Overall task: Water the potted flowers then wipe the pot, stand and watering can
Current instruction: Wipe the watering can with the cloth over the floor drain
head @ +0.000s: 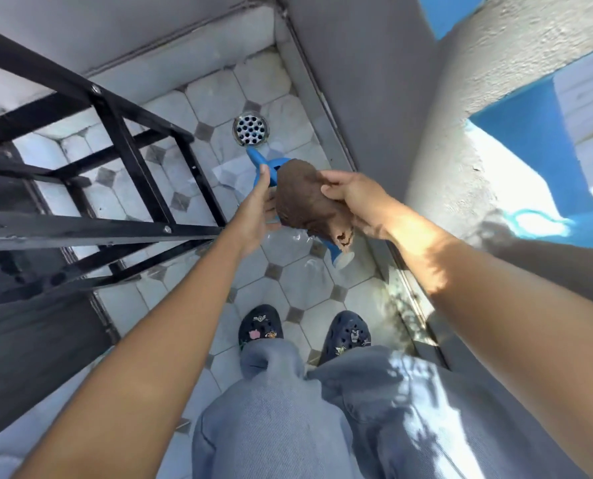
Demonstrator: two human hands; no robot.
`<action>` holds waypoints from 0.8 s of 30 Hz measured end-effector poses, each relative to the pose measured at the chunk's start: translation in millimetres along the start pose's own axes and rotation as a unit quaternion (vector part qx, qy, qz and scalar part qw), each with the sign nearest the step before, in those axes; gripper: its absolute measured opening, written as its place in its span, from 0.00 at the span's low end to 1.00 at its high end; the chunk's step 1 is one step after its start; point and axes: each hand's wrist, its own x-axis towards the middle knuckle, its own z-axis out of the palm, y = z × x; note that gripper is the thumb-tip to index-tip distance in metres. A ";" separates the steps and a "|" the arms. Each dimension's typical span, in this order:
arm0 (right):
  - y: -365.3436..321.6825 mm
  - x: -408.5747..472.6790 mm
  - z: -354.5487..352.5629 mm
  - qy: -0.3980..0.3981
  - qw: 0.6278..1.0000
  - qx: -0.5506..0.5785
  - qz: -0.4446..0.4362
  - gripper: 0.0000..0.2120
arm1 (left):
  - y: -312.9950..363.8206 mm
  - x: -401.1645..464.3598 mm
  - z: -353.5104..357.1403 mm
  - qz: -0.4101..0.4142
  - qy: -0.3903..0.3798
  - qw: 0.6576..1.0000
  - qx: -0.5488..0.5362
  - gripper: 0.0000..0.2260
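Observation:
A blue watering can [265,165] is held in mid-air over the tiled floor, its handle end pointing up-left and its spout end [343,259] pointing down-right. My left hand [258,209] grips the can from the left side. A brown cloth [303,200] is draped over the can's body and hides most of it. My right hand [352,198] pinches the cloth from the right, pressed against the can. The black metal stand [122,188] rises at the left. No pot or flowers are in view.
A round metal floor drain [251,129] sits in the tiles just beyond the can. Grey walls close in at the back and right, with a rough white pillar [461,140] at right. My two feet in dark clogs [303,331] stand on wet tiles below.

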 end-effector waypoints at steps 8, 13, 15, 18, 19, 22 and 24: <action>-25.7 50.9 8.5 0.036 0.977 -0.206 -0.044 0.22 | -6.1 -6.5 -23.5 0.072 0.083 0.994 -0.027 0.07; -14.8 80.5 15.6 0.176 0.903 -0.365 -0.142 0.22 | -24.5 11.3 -22.5 0.012 0.131 0.990 -0.041 0.12; 0.6 82.0 20.7 0.186 0.887 -0.393 -0.156 0.19 | -31.1 16.1 -16.8 -0.002 0.197 0.971 0.134 0.25; 29.1 79.4 28.5 0.099 0.904 -0.402 -0.106 0.17 | -33.2 11.3 -2.5 0.087 0.180 0.943 0.267 0.33; 37.4 79.2 29.4 0.080 0.910 -0.398 -0.088 0.18 | -34.7 11.6 1.7 0.101 0.146 0.943 0.282 0.33; 47.2 79.6 26.2 0.102 0.920 -0.370 -0.080 0.14 | -32.3 13.7 9.9 0.067 0.080 0.943 0.316 0.32; 42.2 80.5 21.6 0.145 0.927 -0.336 -0.083 0.09 | -27.6 14.5 11.9 0.061 0.080 0.938 0.332 0.32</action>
